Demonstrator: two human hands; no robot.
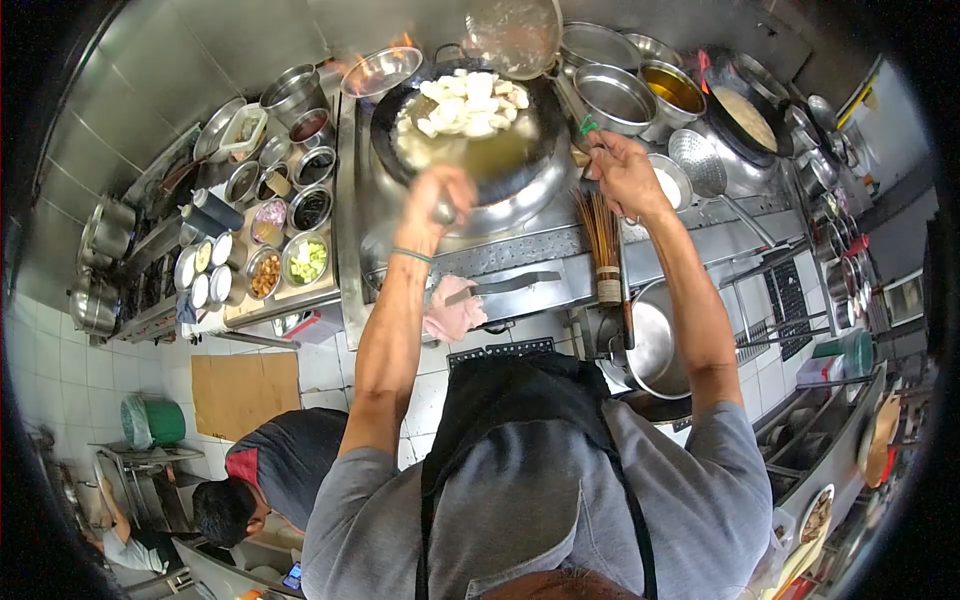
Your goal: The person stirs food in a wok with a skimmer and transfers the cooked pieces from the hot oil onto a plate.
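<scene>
In front of me sits a black wok [385, 140] on the stove, with pale white chunks of food [472, 103] heaped at its far side and yellowish oil [500, 155] nearer. My left hand [438, 200] is curled at the wok's near edge, blurred by motion. A shiny metal end shows at its palm, but I cannot make out the whole utensil. To the right of the wok, my right hand [630, 178] is closed around a thin handle with a green tie [588, 125]. That handle appears to lead up to a round strainer [513, 38] raised behind the wok.
Flames [403, 42] rise beside a metal bowl [382, 72]. Ingredient bowls [305, 260] crowd the left counter. On the right are a pot of amber oil [672, 90], a perforated skimmer [698, 160] and a bamboo brush [598, 240]. A pink cloth [455, 310] hangs in front. Another person [290, 465] bends at lower left.
</scene>
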